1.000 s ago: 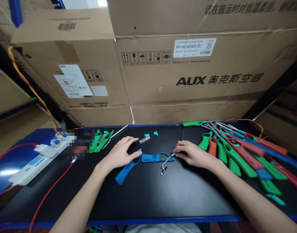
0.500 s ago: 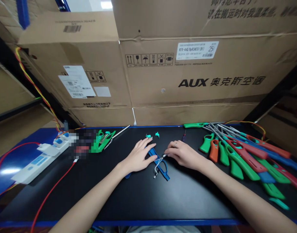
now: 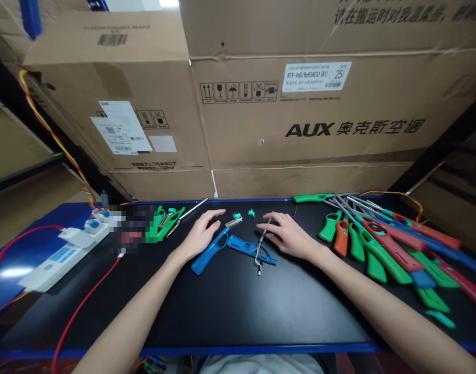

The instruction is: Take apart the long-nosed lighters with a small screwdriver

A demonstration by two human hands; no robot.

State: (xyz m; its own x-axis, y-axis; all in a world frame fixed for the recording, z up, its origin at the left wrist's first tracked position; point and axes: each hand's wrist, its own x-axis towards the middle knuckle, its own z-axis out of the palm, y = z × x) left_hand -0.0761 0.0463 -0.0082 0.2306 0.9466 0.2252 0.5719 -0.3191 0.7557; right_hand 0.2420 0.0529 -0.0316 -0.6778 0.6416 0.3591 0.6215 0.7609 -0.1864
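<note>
My left hand (image 3: 202, 235) is off the parts, its fingers stretched out and holding nothing. Just to its right lies a blue lighter shell half (image 3: 204, 258), with a small clear tank (image 3: 233, 223) at its upper end. Another blue shell half (image 3: 241, 246) rests between my hands. My right hand (image 3: 290, 234) hovers with fingers spread over a thin metal tube (image 3: 263, 235), partly hidden beneath the thumb and fingers. White wires (image 3: 257, 261) trail from the tube's lower end across that shell. Two small teal pieces, a trigger-like one (image 3: 251, 213) and another (image 3: 236, 215), lie beyond.
A pile of colored long lighters (image 3: 389, 249) covers the right side. At left are an opened green lighter (image 3: 167, 223), a white power strip (image 3: 70, 259) and a red cable (image 3: 82, 301). Cardboard boxes (image 3: 241, 150) wall the back. A thin screwdriver (image 3: 295, 210) lies behind my right hand.
My left hand has let go of the blue shell and drawn back left. The shell half between my hands has turned flatter, and my right hand's fingers have spread from their pinch on the tube.
</note>
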